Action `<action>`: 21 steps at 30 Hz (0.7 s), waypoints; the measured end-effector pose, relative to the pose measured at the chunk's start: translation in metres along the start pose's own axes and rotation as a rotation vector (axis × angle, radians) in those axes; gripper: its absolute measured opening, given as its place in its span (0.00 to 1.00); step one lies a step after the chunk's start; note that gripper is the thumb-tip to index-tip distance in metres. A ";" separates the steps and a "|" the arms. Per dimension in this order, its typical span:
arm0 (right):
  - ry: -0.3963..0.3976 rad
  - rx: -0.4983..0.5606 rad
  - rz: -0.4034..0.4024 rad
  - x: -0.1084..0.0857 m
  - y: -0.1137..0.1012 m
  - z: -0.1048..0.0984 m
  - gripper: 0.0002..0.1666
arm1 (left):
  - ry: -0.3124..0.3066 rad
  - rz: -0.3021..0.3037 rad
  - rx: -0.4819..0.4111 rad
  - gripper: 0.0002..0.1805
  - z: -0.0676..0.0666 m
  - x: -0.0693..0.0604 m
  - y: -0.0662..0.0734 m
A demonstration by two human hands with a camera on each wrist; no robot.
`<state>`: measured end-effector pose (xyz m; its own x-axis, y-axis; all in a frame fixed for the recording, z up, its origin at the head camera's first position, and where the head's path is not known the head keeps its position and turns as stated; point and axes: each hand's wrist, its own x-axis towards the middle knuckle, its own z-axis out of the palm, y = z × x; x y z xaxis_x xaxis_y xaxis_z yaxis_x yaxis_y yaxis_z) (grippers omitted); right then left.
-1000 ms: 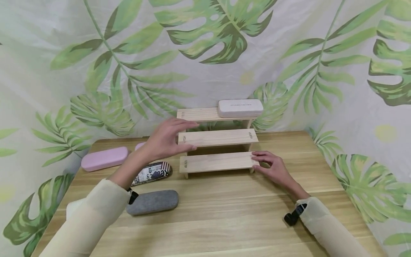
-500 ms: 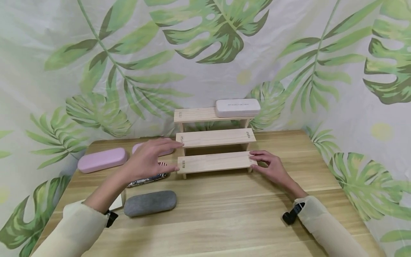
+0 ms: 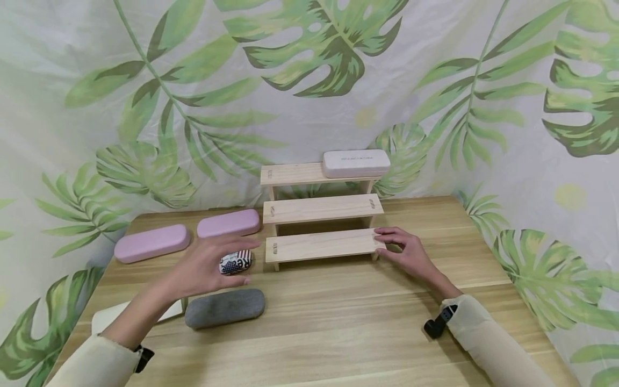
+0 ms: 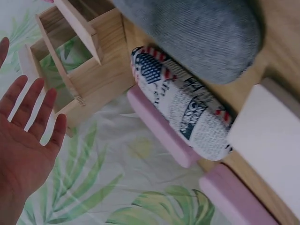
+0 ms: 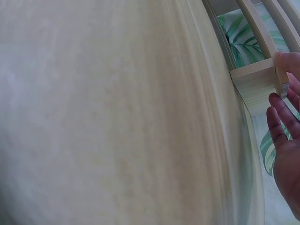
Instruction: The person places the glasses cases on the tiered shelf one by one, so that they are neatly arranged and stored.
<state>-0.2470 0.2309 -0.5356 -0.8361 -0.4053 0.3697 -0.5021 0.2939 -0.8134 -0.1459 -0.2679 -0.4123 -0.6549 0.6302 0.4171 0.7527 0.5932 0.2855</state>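
Note:
My left hand [image 3: 199, 267] hovers over a patterned glasses case [image 3: 236, 262] printed with letters and flag stripes, thumb and fingers spread apart. In the left wrist view the palm [image 4: 21, 152] shows nothing held, and the patterned case [image 4: 180, 105] lies apart from the fingers. A three-tier wooden step shelf [image 3: 319, 245] stands at the back of the table. At the right end of its lowest board, my right hand [image 3: 408, 257] grips the edge between thumb and fingers. On the top board, towards the right, sits a white glasses case [image 3: 357, 163].
Two pink glasses cases [image 3: 152, 243] [image 3: 229, 222] lie at the table's back left. A grey fabric glasses case [image 3: 225, 308] lies in front of the patterned one. Partly under the left forearm is a white case [image 3: 108, 317]. A leaf-print cloth [image 3: 309, 118] hangs behind the table.
My left hand has moved left and towards me, from the shelf's left end to above the patterned glasses case. My right hand has stayed on the lowest board.

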 end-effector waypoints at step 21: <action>0.027 0.011 -0.011 0.001 0.002 0.002 0.22 | -0.141 -0.222 0.041 0.39 0.022 -0.058 0.004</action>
<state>-0.2483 0.2291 -0.5381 -0.8362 -0.3848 0.3908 -0.5091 0.2796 -0.8140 -0.1064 -0.2912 -0.4543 -0.8086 0.5442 0.2234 0.5882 0.7428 0.3198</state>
